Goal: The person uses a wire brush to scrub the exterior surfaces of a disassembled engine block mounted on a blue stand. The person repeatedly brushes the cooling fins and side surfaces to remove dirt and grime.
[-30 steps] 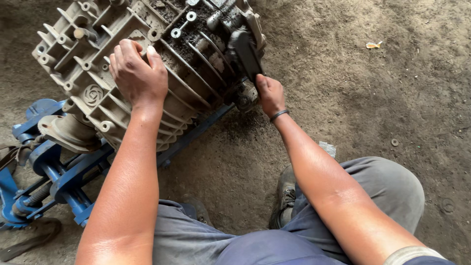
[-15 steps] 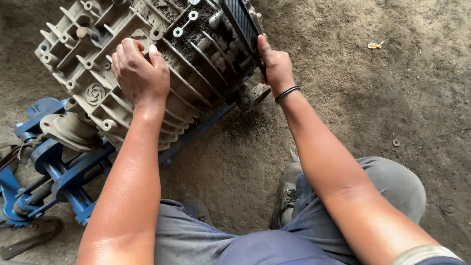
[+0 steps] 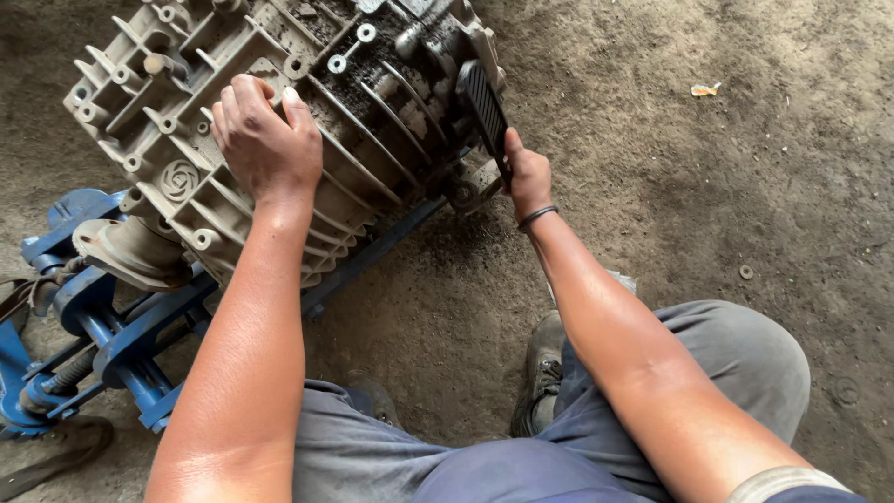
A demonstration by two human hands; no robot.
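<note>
A large, grimy, ribbed metal gearbox casing (image 3: 279,121) lies tilted on the dirt floor (image 3: 726,186), filling the far left of the scene. A blue steel stand (image 3: 102,335) sits under its near left side. The left hand (image 3: 268,144) rests on top of the casing, fingers curled together over a rib. To the right, the right hand (image 3: 527,177) has its fingers clamped on a black ridged pedal (image 3: 484,102) against the casing's right edge. A worn shoe (image 3: 540,373) stands near, between the knees.

We stretch both arms forward, our left hand (image 3: 267,140) spread flat, palm down; our right hand (image 3: 527,173) curled closed, wrist bent.
</note>
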